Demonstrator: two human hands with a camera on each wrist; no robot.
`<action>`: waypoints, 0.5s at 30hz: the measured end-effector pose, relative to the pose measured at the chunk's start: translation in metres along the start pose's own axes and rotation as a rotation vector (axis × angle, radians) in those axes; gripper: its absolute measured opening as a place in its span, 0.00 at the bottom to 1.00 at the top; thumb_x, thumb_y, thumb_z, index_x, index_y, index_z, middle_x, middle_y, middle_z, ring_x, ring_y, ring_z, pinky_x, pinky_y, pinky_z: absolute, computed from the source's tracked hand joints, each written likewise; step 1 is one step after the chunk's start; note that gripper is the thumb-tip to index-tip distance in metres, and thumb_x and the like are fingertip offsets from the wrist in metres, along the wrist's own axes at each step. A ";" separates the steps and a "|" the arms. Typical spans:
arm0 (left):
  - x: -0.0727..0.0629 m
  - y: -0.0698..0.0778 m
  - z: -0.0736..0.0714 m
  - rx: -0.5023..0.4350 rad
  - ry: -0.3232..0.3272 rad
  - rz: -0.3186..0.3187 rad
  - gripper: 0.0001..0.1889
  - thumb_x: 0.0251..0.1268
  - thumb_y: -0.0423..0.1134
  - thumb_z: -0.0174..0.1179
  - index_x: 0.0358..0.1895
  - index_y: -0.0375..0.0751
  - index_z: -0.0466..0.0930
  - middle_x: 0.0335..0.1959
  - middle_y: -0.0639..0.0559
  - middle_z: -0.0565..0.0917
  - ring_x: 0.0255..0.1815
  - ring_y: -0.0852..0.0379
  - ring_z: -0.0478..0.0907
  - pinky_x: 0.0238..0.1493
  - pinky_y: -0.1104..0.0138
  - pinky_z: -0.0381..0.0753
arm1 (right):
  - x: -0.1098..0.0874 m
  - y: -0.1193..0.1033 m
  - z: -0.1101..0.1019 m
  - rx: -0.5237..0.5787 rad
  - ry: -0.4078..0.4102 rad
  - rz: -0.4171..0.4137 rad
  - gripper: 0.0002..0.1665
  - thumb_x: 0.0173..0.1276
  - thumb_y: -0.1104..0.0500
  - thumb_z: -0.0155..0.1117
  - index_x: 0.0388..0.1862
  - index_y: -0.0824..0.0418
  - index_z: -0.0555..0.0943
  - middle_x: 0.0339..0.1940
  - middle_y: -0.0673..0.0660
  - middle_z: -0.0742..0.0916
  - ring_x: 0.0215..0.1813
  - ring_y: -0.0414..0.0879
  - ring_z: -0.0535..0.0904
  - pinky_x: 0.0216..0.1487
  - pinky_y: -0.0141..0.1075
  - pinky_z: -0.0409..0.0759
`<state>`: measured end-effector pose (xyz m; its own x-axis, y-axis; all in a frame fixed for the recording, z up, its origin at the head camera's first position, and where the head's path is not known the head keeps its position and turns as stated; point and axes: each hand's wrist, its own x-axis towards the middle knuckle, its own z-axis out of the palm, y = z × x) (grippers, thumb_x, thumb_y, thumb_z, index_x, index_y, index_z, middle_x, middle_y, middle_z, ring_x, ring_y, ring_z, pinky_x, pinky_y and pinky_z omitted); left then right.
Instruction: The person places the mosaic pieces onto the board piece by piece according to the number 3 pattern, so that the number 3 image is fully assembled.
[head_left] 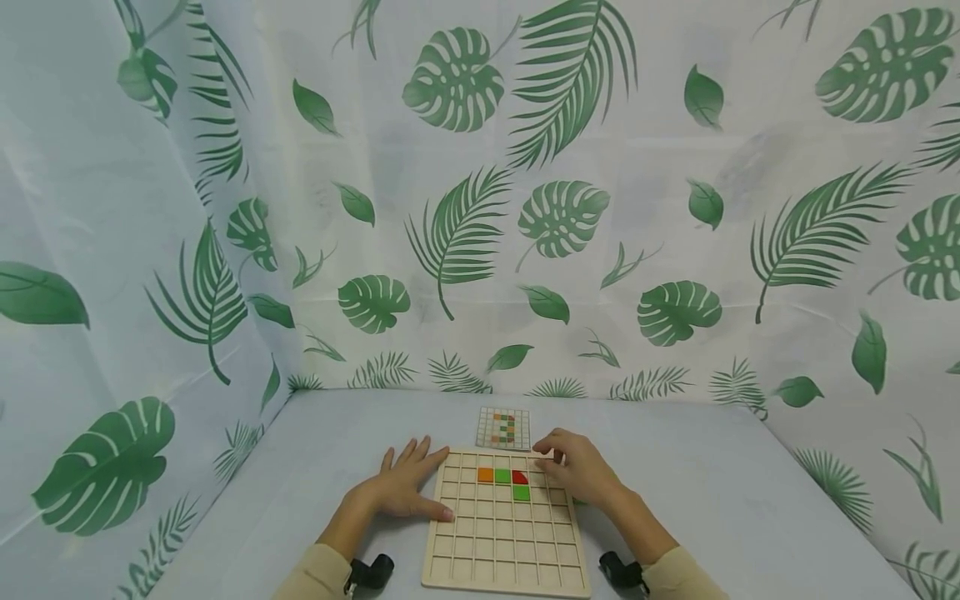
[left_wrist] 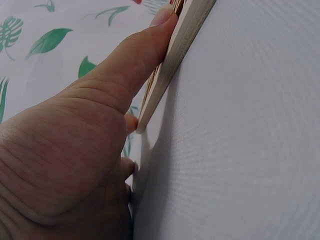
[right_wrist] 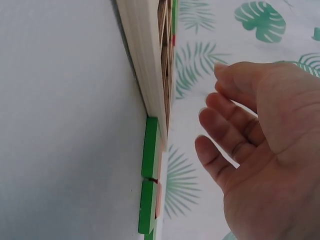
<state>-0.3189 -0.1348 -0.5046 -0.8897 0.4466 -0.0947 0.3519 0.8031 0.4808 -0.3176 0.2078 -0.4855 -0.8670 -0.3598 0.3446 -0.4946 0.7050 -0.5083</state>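
Observation:
A wooden grid board [head_left: 505, 550] lies on the table with several coloured tiles in its upper cells. Along one row sit an orange tile [head_left: 486, 475], a green tile [head_left: 502, 476] and a red tile with a rounded edge [head_left: 519, 477]; another green tile [head_left: 521, 493] is below the red one. My left hand [head_left: 401, 485] rests at the board's left side, fingers spread, thumb on its edge. Above the board's upper right corner hovers my right hand [head_left: 581, 471]. Its fingers are loosely bent, and the right wrist view shows nothing between them.
Behind the board lies a small pattern card [head_left: 503, 428] with a coloured grid. Green pieces [right_wrist: 150, 150] stand beside the board's right edge, mostly hidden by the right arm in the head view. Leaf-printed cloth [head_left: 465, 333] hangs behind and at the sides of the table.

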 end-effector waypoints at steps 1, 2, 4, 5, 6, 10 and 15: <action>0.000 0.000 0.000 0.001 0.000 0.000 0.61 0.47 0.77 0.70 0.84 0.55 0.57 0.87 0.37 0.47 0.87 0.33 0.39 0.80 0.29 0.31 | 0.000 0.002 0.000 0.000 0.001 0.000 0.09 0.69 0.61 0.73 0.48 0.58 0.90 0.43 0.50 0.89 0.35 0.35 0.76 0.33 0.29 0.77; 0.000 0.000 0.000 0.003 0.000 0.000 0.61 0.47 0.77 0.70 0.84 0.55 0.57 0.87 0.37 0.47 0.87 0.33 0.39 0.80 0.29 0.31 | 0.000 0.003 -0.001 0.001 0.000 0.007 0.10 0.69 0.61 0.73 0.48 0.58 0.90 0.43 0.50 0.89 0.35 0.36 0.76 0.33 0.29 0.77; 0.000 0.000 0.000 0.004 -0.001 0.000 0.60 0.47 0.77 0.70 0.84 0.55 0.57 0.87 0.37 0.47 0.87 0.33 0.38 0.80 0.29 0.31 | 0.000 0.004 -0.001 0.000 -0.002 0.018 0.10 0.69 0.61 0.73 0.49 0.59 0.90 0.44 0.51 0.89 0.35 0.36 0.76 0.33 0.29 0.77; 0.000 0.000 0.000 0.003 -0.002 0.000 0.60 0.47 0.77 0.70 0.84 0.55 0.57 0.87 0.37 0.47 0.87 0.33 0.38 0.80 0.29 0.31 | 0.000 0.005 -0.002 0.002 -0.002 0.019 0.11 0.70 0.61 0.73 0.49 0.59 0.89 0.44 0.51 0.89 0.35 0.36 0.76 0.34 0.29 0.77; 0.000 0.000 0.000 0.003 -0.002 0.000 0.61 0.47 0.77 0.70 0.84 0.55 0.57 0.87 0.37 0.47 0.87 0.33 0.38 0.80 0.29 0.31 | 0.000 0.006 -0.002 0.002 -0.001 0.016 0.11 0.70 0.61 0.73 0.49 0.59 0.89 0.44 0.52 0.90 0.35 0.36 0.76 0.34 0.29 0.77; 0.000 0.000 -0.001 0.001 -0.006 -0.002 0.60 0.47 0.77 0.70 0.84 0.56 0.57 0.87 0.38 0.46 0.87 0.33 0.38 0.80 0.29 0.31 | -0.002 0.010 -0.005 -0.004 0.015 0.003 0.10 0.70 0.61 0.72 0.49 0.61 0.89 0.44 0.54 0.90 0.35 0.35 0.76 0.34 0.30 0.77; 0.000 0.000 -0.001 0.005 -0.009 -0.006 0.60 0.48 0.77 0.70 0.84 0.56 0.57 0.87 0.38 0.46 0.87 0.33 0.38 0.80 0.30 0.31 | -0.004 0.019 -0.008 -0.013 0.041 0.010 0.10 0.69 0.62 0.73 0.49 0.61 0.89 0.44 0.54 0.90 0.35 0.35 0.76 0.33 0.29 0.77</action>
<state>-0.3192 -0.1350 -0.5036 -0.8890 0.4455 -0.1056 0.3482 0.8076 0.4759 -0.3234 0.2280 -0.4899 -0.8688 -0.3271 0.3717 -0.4845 0.7165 -0.5020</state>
